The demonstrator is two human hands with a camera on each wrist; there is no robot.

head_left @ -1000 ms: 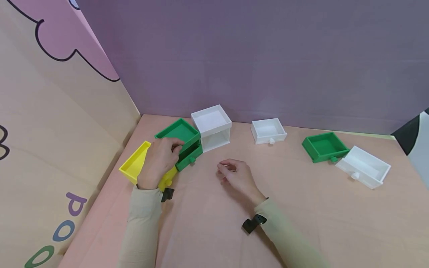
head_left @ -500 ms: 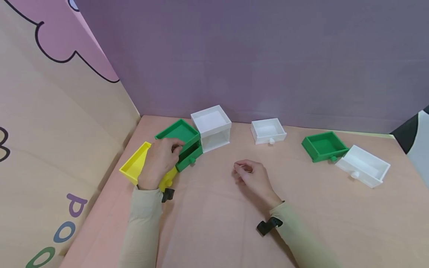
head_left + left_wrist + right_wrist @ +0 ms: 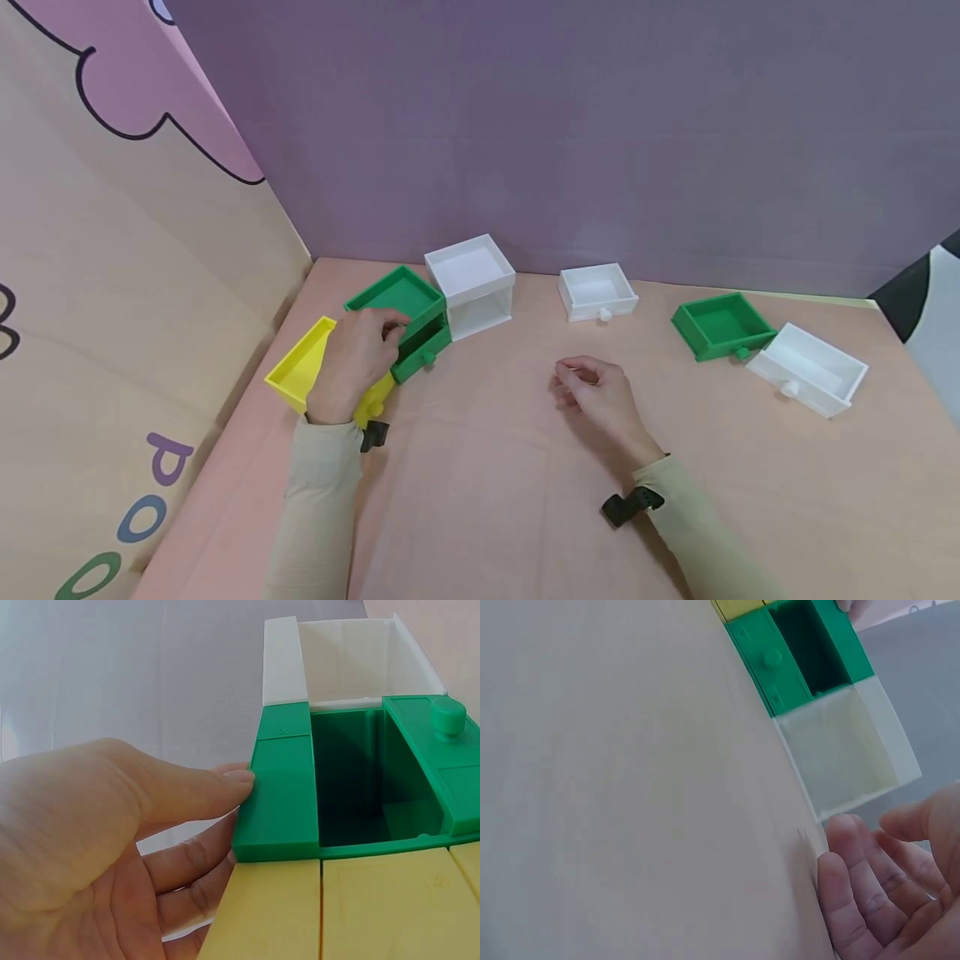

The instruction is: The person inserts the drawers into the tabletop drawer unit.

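My left hand (image 3: pixel 354 358) grips the top edge of a small green drawer box (image 3: pixel 427 317). In the left wrist view its thumb (image 3: pixel 202 787) presses the green rim, and the fingers curl behind it. A dark slot gapes above the box's lower front with its round knob (image 3: pixel 448 718). Left of it is a yellow box (image 3: pixel 303 367), partly hidden by the hand; right of it, touching, stands a white box (image 3: pixel 480 304) with a bare front opening. My right hand (image 3: pixel 600 396) hovers over the tabletop, fingers loosely curled, holding nothing.
Behind the right hand lies a loose white drawer (image 3: pixel 597 292) near the back wall. Farther right, a green drawer (image 3: pixel 723 325) lies against a wider white drawer (image 3: pixel 813 367). A purple-grey wall (image 3: pixel 570 125) closes off the back of the pink tabletop (image 3: pixel 480 483).
My right hand has moved rightward over the tabletop, away from the white box. The left hand and the boxes have stayed in place.
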